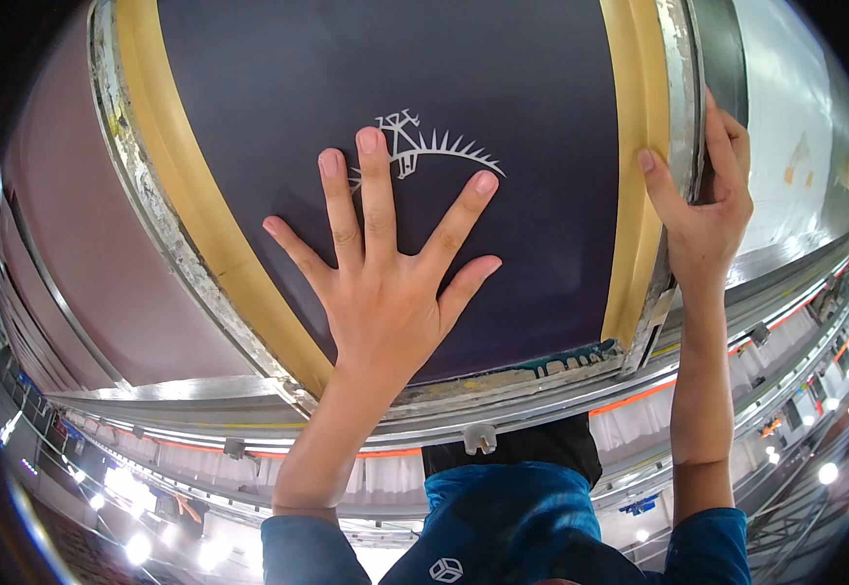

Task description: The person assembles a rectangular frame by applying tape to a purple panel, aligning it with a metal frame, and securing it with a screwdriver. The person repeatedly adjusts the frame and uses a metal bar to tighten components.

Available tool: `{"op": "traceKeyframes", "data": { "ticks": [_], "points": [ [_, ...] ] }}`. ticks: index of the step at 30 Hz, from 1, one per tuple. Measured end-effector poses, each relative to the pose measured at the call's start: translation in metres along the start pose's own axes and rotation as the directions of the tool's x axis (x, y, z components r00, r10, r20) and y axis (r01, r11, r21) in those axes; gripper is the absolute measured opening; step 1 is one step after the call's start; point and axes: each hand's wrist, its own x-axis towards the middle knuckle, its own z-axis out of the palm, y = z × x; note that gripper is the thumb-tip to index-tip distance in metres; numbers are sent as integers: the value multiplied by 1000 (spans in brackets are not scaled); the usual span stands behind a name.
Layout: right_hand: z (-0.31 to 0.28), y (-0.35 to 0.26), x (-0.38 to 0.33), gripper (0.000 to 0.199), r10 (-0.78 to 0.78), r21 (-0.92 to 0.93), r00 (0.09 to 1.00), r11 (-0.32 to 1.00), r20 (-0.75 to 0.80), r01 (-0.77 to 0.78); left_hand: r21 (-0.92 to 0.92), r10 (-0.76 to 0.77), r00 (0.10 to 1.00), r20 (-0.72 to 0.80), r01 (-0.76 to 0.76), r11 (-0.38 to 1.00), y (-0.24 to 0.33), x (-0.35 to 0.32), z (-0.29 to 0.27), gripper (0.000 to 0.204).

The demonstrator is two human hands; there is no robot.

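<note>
So I'm watching this one through the head camera and the dark panel [541, 253] is sitting right in the middle, inside a metal frame [681, 117] with yellow tape [636, 107] running up both sides. My person's left hand [381, 292] is lying palm-down over it, fingers spread wide, not pinching anything. The right hand [712, 210] is hooking the frame's right rail, thumb on the tape side, other fingers around the outer edge.

What's bugging me is the left one. The middle fingertip is covering part of the pale emblem [454, 151] and the index tip is hovering or resting just below its right end; I can't tell how hard they're pressing. If the surface is delicate or tacky, I'm guessing a slide sideways would be smearing or scuffing that fine spiky line. Too much weight mid-panel could be making it sag as well.

On the right, fingers are squeezing in beside a silvery panel [785, 127], so a sudden shift of the frame could be pinching them. The thumb's also sitting on the tape, and dragging it might be lifting an edge. Plus there's flaky residue [502, 385] along the lower frame edge, which could be shedding crumbs if anything's getting knocked.
</note>
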Motion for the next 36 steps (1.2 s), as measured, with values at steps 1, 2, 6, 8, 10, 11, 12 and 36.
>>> {"op": "traceKeyframes", "data": {
  "ticks": [1,2,6,8,10,11,12,36],
  "points": [
    [-1,-1,-1,67,-3,-26,1000,1000,12,3,12,-2,1000,11,2,1000,0,1,0,61],
    [-2,-2,-4,66,-6,-51,1000,999,25,7,10,2,1000,16,-3,1000,1,0,0,61],
    [-3,2,-1,66,-36,-35,999,999,37,37,13,2,1000,9,-3,1000,0,1,0,62],
    [-4,1,-2,67,-33,-29,999,999,42,34,16,4,1000,8,-4,1000,0,0,0,63],
    [-4,1,-1,68,-29,-10,999,1000,46,30,23,12,1000,-4,-12,1000,0,1,1,63],
    [-4,3,-1,68,-24,5,998,1000,49,24,28,15,1000,-9,-15,999,-1,2,2,63],
    [-5,3,-2,69,-14,16,998,1000,57,13,28,19,1000,-8,-19,999,-1,1,3,64],
    [5,-49,-18,80,-300,-367,932,859,202,356,-18,-93,995,23,93,996,-32,-43,2,81]
  ]
}}
